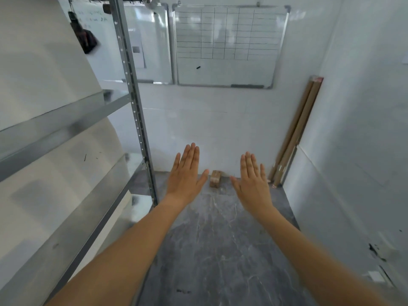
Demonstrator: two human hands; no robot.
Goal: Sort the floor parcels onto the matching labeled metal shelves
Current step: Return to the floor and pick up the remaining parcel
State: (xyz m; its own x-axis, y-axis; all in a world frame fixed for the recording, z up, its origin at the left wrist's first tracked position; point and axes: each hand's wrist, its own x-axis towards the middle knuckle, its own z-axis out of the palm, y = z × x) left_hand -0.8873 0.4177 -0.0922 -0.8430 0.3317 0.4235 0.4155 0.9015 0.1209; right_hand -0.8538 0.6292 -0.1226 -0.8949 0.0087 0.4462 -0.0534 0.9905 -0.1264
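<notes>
Hands are reaching fwd: I'm holding my left hand (186, 173) and right hand (252, 180) flat, fingers spread, gripping nothing; brown parcel (215, 178) is sitting on floor (220, 239) btwn them, shelves (66, 133) at left.

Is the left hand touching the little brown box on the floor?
Apart. The head view shows the left hand flat and open in the air, while the box sits far off on the floor by the wall.
</notes>
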